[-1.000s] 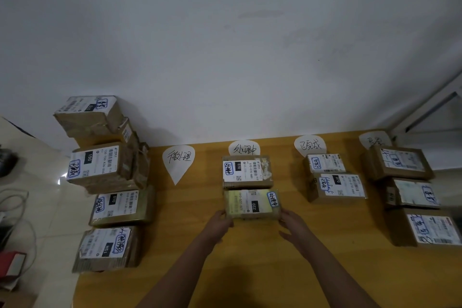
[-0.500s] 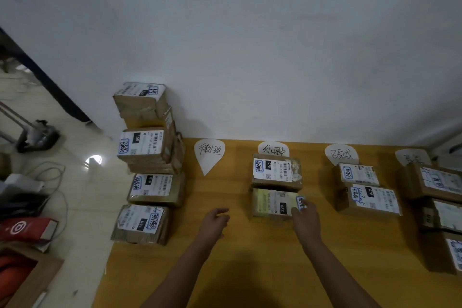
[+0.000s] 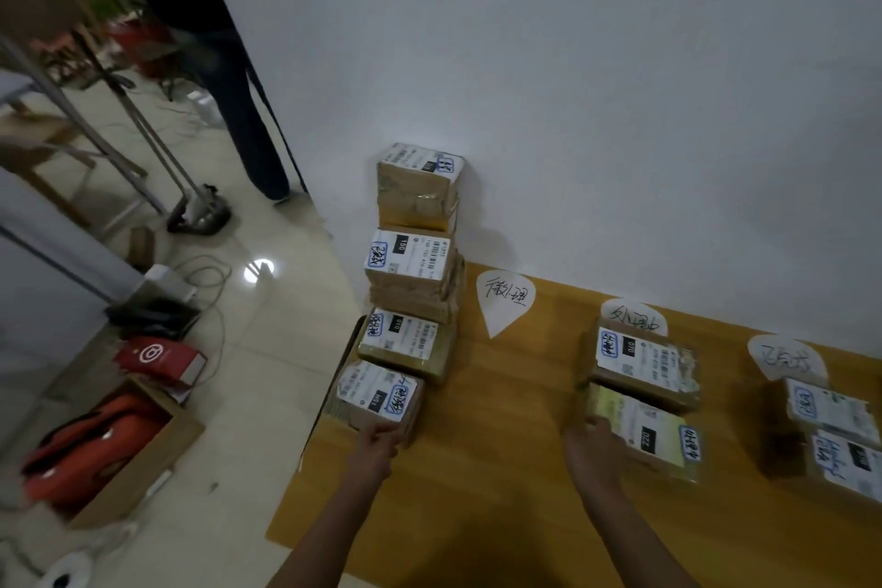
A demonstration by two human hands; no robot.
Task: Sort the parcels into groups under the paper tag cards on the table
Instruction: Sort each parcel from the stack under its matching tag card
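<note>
Several brown parcels with white labels are stacked at the table's left end; the nearest parcel (image 3: 377,396) has my left hand (image 3: 376,442) curled on its near edge. Three paper tag cards lie along the wall: the left card (image 3: 506,301) has bare table under it, the middle card (image 3: 632,318) heads a brown parcel (image 3: 639,358) and a yellow-green parcel (image 3: 639,430), and the right card (image 3: 785,358) heads two more parcels (image 3: 830,411). My right hand (image 3: 592,449) rests against the yellow-green parcel's near left corner, its fingers partly hidden.
The wooden table (image 3: 501,468) ends just left of the stack, against a white wall. On the floor to the left are a cardboard box with red-orange things (image 3: 95,444), a red box (image 3: 162,358), cables and a stand. A person's legs (image 3: 243,119) stand at the back.
My view has swung left. My left hand moved from the bare table to the nearest stacked parcel. My right hand slid from the yellow-green parcel's right side to its left corner.
</note>
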